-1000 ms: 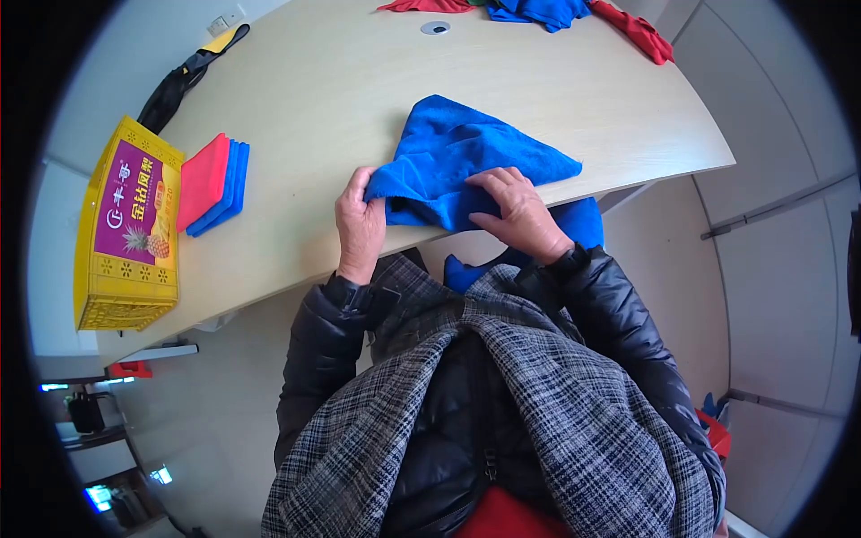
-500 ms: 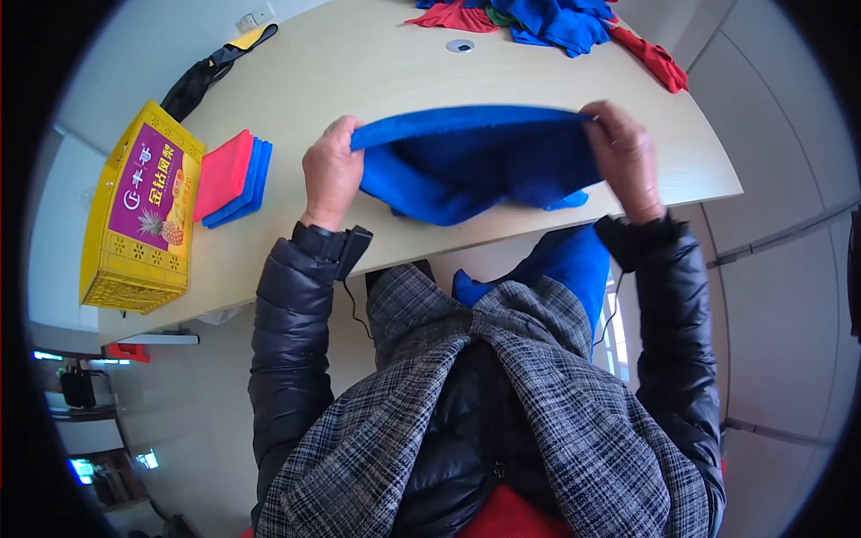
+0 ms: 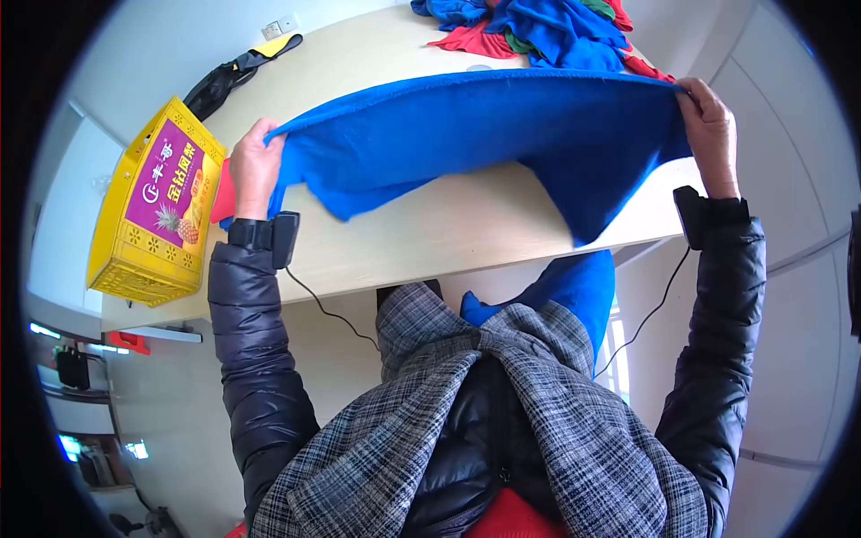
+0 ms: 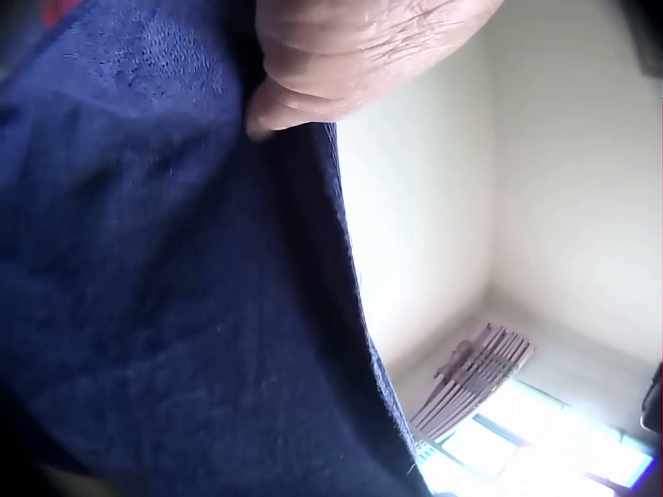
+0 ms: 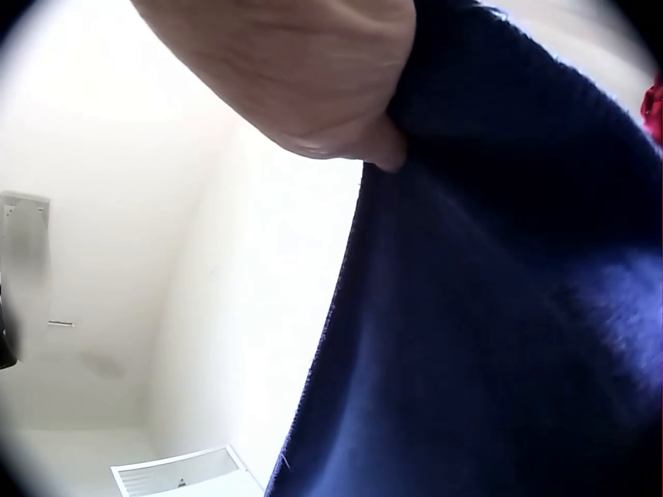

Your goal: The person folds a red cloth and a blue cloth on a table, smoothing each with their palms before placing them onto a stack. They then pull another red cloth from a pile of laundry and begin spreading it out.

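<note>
A large blue cloth is stretched wide above the pale wooden table. My left hand pinches its left top corner and my right hand pinches its right top corner, arms spread apart. The cloth hangs down from that top edge, its lower right part dropping past the table's front edge. In the left wrist view the left hand grips the dark blue cloth. From the right wrist camera, my right hand is seen clutching the cloth.
A yellow crate with a purple label sits at the table's left. Beside it, a stack of folded red and blue cloths is mostly hidden by my hand. A heap of blue, red and green cloths lies at the far edge. A black strap lies far left.
The cloth went from bunched on the table to lifted and spread wide. Both hands rose and moved apart, each holding a corner.
</note>
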Demonstrator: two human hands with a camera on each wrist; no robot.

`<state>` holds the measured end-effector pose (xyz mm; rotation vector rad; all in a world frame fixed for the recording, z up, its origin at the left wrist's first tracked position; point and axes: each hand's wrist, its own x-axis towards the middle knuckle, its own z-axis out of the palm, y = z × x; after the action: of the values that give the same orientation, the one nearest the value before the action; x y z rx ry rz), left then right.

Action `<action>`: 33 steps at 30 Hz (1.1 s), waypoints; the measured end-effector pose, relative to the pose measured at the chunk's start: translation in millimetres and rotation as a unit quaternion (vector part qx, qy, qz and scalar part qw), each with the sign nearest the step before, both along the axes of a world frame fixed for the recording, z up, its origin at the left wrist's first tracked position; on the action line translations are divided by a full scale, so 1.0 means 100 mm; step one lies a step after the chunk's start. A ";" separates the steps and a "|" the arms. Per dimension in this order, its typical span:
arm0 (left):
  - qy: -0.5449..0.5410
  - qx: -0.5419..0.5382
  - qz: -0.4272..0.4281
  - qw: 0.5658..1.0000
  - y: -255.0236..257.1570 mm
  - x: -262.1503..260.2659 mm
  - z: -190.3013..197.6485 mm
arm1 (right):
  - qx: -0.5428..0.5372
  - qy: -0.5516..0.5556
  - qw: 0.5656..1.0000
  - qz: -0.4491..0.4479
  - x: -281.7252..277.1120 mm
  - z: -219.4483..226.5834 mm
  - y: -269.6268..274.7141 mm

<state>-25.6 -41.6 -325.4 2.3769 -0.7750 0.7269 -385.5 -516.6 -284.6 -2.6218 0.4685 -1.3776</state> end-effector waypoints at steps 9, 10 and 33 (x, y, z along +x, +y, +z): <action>0.207 -0.123 -0.139 0.961 0.82 0.25 0.07 | 0.033 0.032 0.999 0.029 -0.08 -0.17 -0.24; 0.206 -0.126 -0.138 0.961 0.89 0.26 0.08 | 0.050 0.044 0.997 0.024 -0.09 -0.16 -0.25; 0.263 -0.527 -0.132 0.798 1.22 0.80 0.02 | 0.039 0.158 0.975 0.150 0.58 -0.21 -0.07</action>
<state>54.0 80.9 -323.3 1.2824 -0.2878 0.2136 -327.8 -523.5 -305.2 -2.7144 0.1451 -0.8400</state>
